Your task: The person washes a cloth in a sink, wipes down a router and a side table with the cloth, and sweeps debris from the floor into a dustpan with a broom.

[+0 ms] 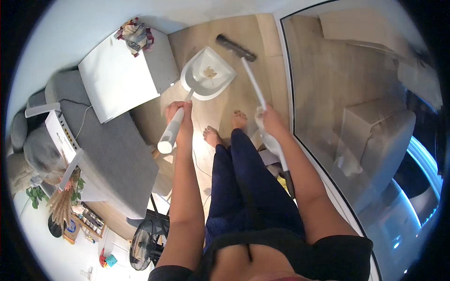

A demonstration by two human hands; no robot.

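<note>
Left hand (179,112) wrapped round the handle of a white dustpan (204,86); pan above the wood floor (187,35), tan scraps (209,72) inside. Right hand (272,121) grips a broom's white pole (254,84); dark broom head (236,48) just beside the pan, apparently on the floor, though blurred.

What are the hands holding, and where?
Left hand: white plastic dustpan, by its handle. Right hand: white broom with dark brush, partway along its stick.

Floor (244,91) opens between the dustpan (208,77) and broom head (236,48), flanked by white cabinet (119,77) and glass panel (323,107).
</note>
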